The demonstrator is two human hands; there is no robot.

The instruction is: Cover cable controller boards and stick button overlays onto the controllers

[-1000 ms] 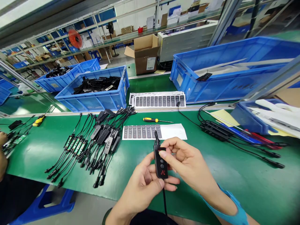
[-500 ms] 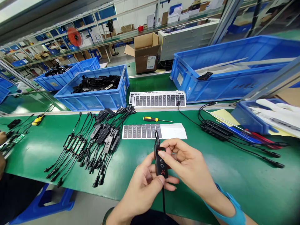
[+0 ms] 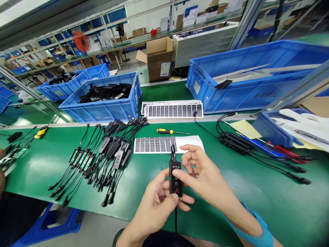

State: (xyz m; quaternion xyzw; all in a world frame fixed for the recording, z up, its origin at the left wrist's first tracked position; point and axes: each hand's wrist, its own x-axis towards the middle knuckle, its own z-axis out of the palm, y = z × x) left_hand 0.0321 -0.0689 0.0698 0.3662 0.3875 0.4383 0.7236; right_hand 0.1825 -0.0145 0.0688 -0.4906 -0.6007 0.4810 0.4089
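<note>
A black inline LED controller (image 3: 175,185) with plus and minus buttons and small red markings stands nearly upright in my left hand (image 3: 156,202). The left thumb presses its lower front, with fingers behind it. My right hand (image 3: 203,175) rests its thumb on the upper face; the right index finger is bent and clear of the controller, the other fingers loosely curled. One black cable loops from the top, another hangs below. Just beyond lies a sheet of grey button labels (image 3: 154,145), its right part bare. A yellow-black screwdriver (image 3: 166,131) lies behind that sheet.
Left of my hands are cabled controllers (image 3: 113,149) and green circuit boards (image 3: 81,160). More controllers (image 3: 235,143) lie right. Label sheets (image 3: 174,109) sit between blue bins (image 3: 102,111) (image 3: 246,99). Another person's hand (image 3: 2,154) shows at the far left.
My right index finger has lifted off the controller's top edge, while the thumb stays on its face. The controller has shifted slightly left and down.
</note>
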